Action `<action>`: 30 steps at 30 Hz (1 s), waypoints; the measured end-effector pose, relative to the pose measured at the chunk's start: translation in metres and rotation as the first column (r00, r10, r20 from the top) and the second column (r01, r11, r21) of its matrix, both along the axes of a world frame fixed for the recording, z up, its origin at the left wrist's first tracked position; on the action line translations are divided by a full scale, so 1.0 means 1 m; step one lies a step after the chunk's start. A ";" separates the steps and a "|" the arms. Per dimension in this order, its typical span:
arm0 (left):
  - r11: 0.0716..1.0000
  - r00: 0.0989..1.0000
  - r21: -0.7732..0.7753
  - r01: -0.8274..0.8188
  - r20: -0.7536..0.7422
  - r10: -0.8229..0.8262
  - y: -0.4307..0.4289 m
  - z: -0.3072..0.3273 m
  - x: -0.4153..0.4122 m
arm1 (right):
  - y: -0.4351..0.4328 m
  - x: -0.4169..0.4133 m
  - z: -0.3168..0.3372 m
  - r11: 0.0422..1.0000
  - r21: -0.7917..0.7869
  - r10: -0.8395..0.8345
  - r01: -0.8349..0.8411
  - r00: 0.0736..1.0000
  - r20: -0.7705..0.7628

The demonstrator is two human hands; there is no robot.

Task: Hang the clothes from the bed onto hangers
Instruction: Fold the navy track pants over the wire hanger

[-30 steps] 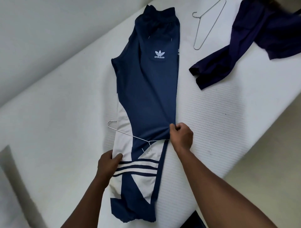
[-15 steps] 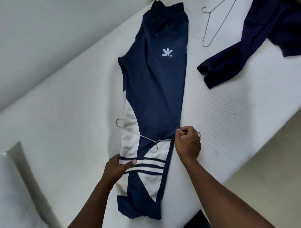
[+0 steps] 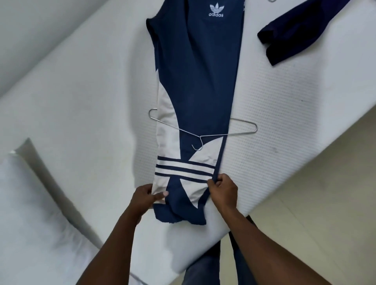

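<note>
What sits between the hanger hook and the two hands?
Head view: just track pants fabric, its three navy stripes on white, between the hanger, left hand and right hand.

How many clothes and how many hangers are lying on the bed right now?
Clothes: 2 (blue-and-white track pants, dark navy garment)
Hangers: 1 (wire hanger across the pants; a metal sliver at the top edge is too cut off to count)
Total: 3
</note>
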State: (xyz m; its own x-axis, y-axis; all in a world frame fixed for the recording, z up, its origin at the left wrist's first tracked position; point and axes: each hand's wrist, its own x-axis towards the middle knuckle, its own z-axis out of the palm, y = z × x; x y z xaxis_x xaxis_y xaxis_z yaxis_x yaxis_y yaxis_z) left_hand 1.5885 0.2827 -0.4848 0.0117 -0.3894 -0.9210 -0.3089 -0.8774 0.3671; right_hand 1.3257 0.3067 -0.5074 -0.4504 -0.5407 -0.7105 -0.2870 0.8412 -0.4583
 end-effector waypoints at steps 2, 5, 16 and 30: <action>0.994 0.993 0.088 0.072 -0.104 -0.063 0.010 0.007 -0.001 | 0.013 0.008 0.003 0.991 0.045 0.124 -0.129 0.987 0.098; 0.971 0.981 0.156 0.179 -0.101 -0.164 0.026 0.009 -0.001 | 0.029 0.014 0.006 0.930 0.166 0.275 -0.327 0.922 0.272; 0.851 0.860 0.206 0.483 0.069 -0.505 0.074 0.003 0.021 | 0.093 0.012 0.007 0.859 0.285 0.265 -0.425 0.846 0.463; 0.894 0.833 -0.317 0.317 0.544 -0.102 -0.148 -0.009 0.005 | -0.111 -0.120 0.000 0.924 -0.187 -0.348 0.335 0.936 -0.045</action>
State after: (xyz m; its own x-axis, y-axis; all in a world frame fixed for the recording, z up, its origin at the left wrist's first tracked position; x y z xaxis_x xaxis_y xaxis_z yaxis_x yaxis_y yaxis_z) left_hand 1.5935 0.1350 -0.4940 0.3044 -0.7510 -0.5860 -0.7016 -0.5929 0.3953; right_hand 1.2057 0.1953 -0.5077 -0.6782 -0.4566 -0.5758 -0.0360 0.8033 -0.5946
